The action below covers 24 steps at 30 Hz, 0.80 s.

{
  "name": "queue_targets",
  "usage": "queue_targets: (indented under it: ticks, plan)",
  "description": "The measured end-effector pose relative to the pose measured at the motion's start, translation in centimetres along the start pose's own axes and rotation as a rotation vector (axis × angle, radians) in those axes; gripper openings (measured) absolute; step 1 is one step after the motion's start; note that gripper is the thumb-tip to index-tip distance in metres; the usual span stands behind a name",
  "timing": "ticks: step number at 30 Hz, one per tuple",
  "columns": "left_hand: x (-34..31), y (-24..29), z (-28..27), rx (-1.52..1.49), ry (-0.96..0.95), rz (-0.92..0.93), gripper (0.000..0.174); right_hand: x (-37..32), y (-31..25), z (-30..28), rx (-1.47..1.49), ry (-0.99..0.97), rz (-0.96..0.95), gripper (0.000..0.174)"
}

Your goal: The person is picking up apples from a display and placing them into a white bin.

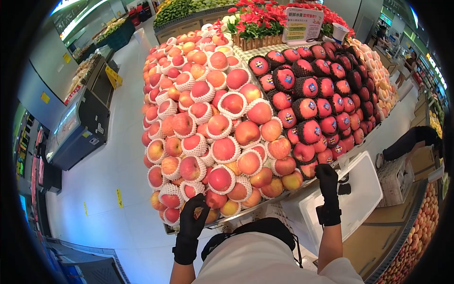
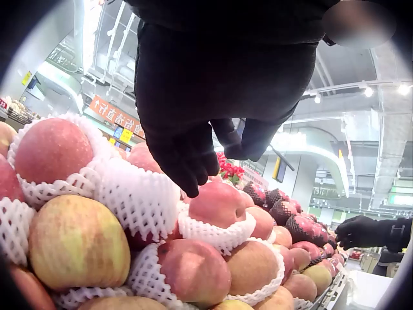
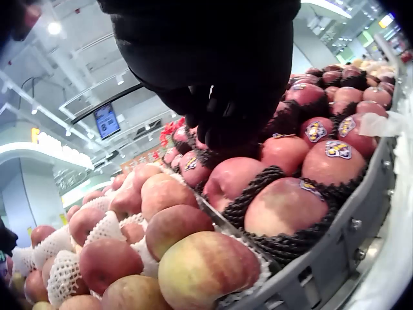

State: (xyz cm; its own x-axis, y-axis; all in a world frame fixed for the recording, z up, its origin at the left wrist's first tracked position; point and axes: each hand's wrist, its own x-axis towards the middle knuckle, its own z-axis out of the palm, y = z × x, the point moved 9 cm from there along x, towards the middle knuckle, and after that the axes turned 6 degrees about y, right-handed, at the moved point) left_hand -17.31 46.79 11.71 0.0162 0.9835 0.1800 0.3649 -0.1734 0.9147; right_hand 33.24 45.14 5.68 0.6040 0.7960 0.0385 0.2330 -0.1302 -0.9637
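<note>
My left hand (image 1: 193,215), in a black glove, hangs over the front left of a heap of apples (image 1: 220,180) in white foam nets. In the left wrist view its fingers (image 2: 187,152) bend loosely down above a netted red apple (image 2: 216,205), with nothing visible between them. The gloved right hand (image 1: 327,182) is at the front edge of the display, beside red apples (image 1: 307,108) with labels and black nets. Seen from the right wrist, its loosely bent fingers (image 3: 222,123) hang over the black-netted apples (image 3: 284,206); no held thing shows.
A white bin (image 1: 371,177) stands to the right front, with a black net (image 1: 344,189) in it. A grey rail (image 3: 348,258) edges the display. Red flowers (image 1: 260,21) and a sign (image 1: 302,26) stand at the back. Paler fruit (image 1: 380,85) lies far right.
</note>
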Motion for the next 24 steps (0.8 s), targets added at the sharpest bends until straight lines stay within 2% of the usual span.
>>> queue_targets:
  ticks: [2, 6, 10, 14, 17, 21, 22, 24]
  plan:
    - [-0.2, -0.3, -0.9, 0.031, 0.023, 0.022, 0.020, -0.9, -2.7, 3.1, -0.186, -0.098, -0.120, 0.017]
    - [-0.8, -2.0, -3.2, 0.053, 0.085, 0.045, 0.024, -2.6, -5.8, 8.6, -0.177, -0.258, -0.182, 0.020]
    - [-1.2, -2.3, -4.5, 0.015, 0.129, 0.008, 0.028, -4.6, -6.5, 10.2, -0.254, -0.318, -0.219, 0.032]
    - [-1.3, -2.7, -4.9, 0.034, 0.104, -0.052, 0.030, -5.7, -4.3, 7.9, -0.363, -0.281, -0.171, 0.037]
    - [-1.4, -3.3, -4.7, 0.022, 0.077, -0.068, 0.031, -6.6, -2.6, 4.3, -0.411, -0.199, -0.153, 0.039]
    - [-1.2, -3.7, -4.0, -0.001, 0.015, -0.095, 0.034, -9.0, 0.4, -0.5, -0.570, -0.151, -0.035, 0.047]
    - [-1.1, -3.6, -3.9, -0.003, 0.004, -0.101, 0.034, -10.0, 1.4, -1.5, -0.616, -0.178, 0.098, 0.054]
    - [-0.7, -3.1, -3.4, 0.010, -0.050, -0.066, 0.034, -12.0, 3.5, -3.1, -0.789, -0.202, 0.112, 0.064]
